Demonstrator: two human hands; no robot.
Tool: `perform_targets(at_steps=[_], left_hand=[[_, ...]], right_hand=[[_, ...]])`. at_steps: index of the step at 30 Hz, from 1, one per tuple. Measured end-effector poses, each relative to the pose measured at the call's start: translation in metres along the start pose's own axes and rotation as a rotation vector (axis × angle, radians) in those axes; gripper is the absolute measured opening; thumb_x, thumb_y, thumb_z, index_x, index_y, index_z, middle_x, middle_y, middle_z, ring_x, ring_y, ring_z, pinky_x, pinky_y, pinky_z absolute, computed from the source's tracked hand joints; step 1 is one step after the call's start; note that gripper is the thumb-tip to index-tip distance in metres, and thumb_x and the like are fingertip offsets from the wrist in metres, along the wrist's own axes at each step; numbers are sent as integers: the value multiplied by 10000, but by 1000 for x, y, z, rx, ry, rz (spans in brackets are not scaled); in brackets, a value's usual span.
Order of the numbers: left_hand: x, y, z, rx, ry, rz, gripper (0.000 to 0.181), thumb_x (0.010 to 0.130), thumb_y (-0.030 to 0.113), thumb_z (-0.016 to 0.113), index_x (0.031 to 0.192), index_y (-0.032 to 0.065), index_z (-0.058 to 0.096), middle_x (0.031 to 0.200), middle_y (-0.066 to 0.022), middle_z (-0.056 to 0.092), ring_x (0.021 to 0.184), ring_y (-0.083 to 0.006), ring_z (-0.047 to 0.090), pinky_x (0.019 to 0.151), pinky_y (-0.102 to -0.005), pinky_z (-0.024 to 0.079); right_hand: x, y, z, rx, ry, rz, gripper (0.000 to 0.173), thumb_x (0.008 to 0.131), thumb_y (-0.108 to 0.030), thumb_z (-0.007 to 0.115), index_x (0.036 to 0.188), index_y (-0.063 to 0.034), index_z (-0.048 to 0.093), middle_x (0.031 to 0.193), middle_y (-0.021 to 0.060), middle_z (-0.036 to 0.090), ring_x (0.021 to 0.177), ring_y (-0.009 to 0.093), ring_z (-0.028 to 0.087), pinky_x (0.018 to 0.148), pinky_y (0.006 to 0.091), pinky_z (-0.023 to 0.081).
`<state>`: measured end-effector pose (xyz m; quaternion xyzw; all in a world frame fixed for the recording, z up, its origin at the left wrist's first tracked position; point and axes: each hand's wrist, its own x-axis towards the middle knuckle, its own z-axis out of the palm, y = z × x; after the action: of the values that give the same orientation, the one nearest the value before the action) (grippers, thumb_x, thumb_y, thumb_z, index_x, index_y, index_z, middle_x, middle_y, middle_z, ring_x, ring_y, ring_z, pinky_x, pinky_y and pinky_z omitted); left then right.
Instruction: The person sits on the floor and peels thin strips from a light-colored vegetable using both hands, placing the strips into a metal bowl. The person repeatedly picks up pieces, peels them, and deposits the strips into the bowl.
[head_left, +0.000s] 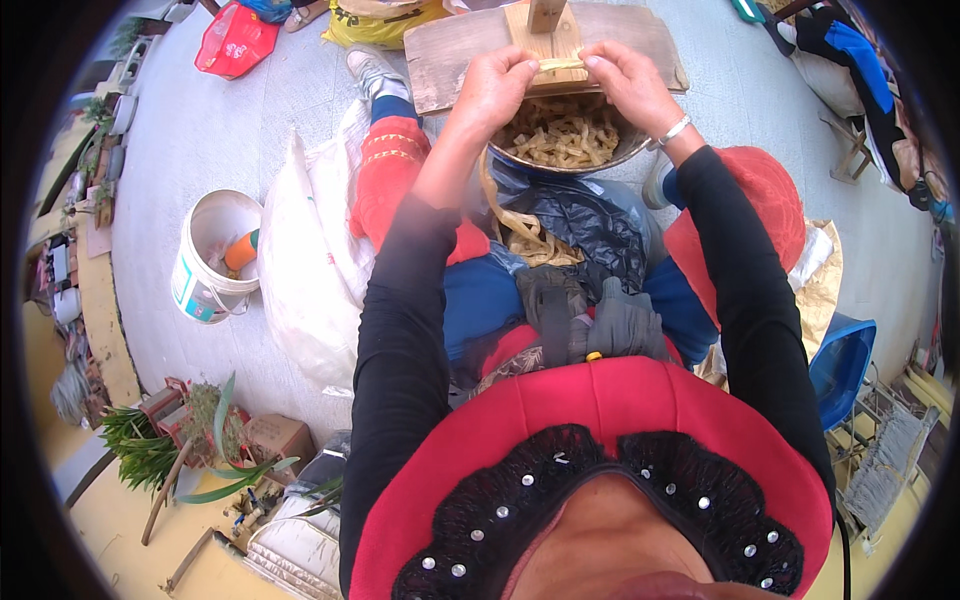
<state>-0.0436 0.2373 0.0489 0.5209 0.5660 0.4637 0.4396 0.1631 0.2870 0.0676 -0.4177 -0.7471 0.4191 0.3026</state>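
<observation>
Between my left hand (496, 81) and my right hand (630, 81) a short pale yellow twisted strip (561, 64) is drawn level. Each hand pinches one end between thumb and fingers. Right behind it lies a wooden board (442, 64) with a smaller plank across it and an upright wooden post (545, 15). Below the hands, a round metal bowl (630, 156) holds a heap of cut, folded tan strips (562, 141). A long tan strip (491, 187) hangs near my left wrist, down to a loose bundle (536, 244) on black plastic (607, 217) in my lap.
To the left stand a white bucket (196, 281) with an orange object (241, 251) inside and a white woven sack (307, 277). A red bag (234, 41) and yellow bag (352, 26) lie farther off. On the right are a blue plastic container (844, 367) and another seated person (855, 67).
</observation>
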Motion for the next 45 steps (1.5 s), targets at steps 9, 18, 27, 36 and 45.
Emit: perform_targets(at_steps=[9, 18, 27, 36, 45], left_hand=[[35, -20, 9, 173, 146, 47, 164, 887, 168, 618, 893, 8, 655, 739, -58, 644, 697, -148, 590, 648, -298, 467], [-3, -22, 5, 204, 147, 83, 164, 909, 185, 605, 888, 25, 635, 714, -38, 623, 637, -103, 559, 581, -274, 452], [-52, 15, 23, 413, 150, 128, 215, 929, 260, 550, 934, 76, 660, 785, -165, 663, 749, -336, 642, 681, -404, 505], [-79, 12, 29, -506, -155, -134, 339, 997, 301, 517, 842, 29, 646, 566, 13, 517, 460, -46, 415, 418, -204, 311], [-104, 25, 60, -743, -140, -244, 182, 943, 200, 627, 1053, 62, 581, 692, 42, 487, 508, -3, 361, 418, -160, 250]], right_hand=[[28, 27, 16, -183, 101, -71, 204, 931, -212, 586, 1001, -31, 648, 903, 69, 670, 866, 181, 625, 814, 301, 483], [-5, -2, 21, -422, 294, -483, 126, 878, -193, 618, 901, -91, 688, 911, 108, 658, 913, 302, 626, 779, 389, 497], [-22, -20, 38, -331, 87, -156, 327, 902, -336, 605, 761, -48, 673, 706, 170, 647, 654, 365, 621, 599, 431, 499], [-93, -79, 39, 1040, -306, 308, 255, 928, -215, 664, 1088, -20, 699, 604, -59, 490, 511, 26, 371, 458, 201, 296], [-80, -25, 55, 216, 236, -87, 206, 941, -182, 601, 1085, -67, 695, 884, 55, 727, 776, 158, 687, 689, 252, 530]])
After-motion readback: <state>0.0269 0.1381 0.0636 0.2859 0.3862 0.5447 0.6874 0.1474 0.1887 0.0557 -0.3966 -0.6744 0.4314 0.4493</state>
